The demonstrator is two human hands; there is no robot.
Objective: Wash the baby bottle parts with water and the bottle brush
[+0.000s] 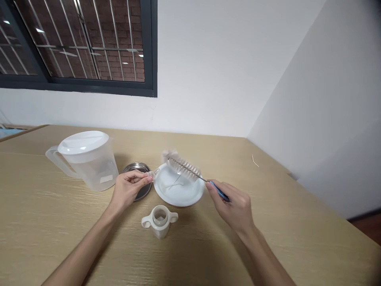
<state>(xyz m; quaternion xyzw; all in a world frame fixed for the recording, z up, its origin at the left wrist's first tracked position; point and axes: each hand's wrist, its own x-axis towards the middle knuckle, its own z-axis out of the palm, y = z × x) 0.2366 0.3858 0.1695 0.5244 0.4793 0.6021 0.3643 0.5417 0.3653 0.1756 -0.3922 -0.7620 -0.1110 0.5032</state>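
Observation:
My right hand [233,202] is closed round the blue handle of a bottle brush [186,167]. The brush's white bristles point up and left, above a white plate [178,198]. Between the thumb and fingers of my left hand [129,186] is a small clear ribbed piece [153,173], perhaps a bottle teat; its exact kind is unclear. It is held near the plate's left rim, apart from the bristles. Nearer to me, a white two-handled baby bottle [160,228] stands upright, its mouth uncovered. Thin pale strands [174,185] lie on the plate.
A clear plastic pitcher [95,171] with a white lid stands at the left. Behind my left hand is a round metal dish [138,166], partly hidden. A short white strand [254,160] lies on the wooden table [282,222] at the right. Walls border its far side.

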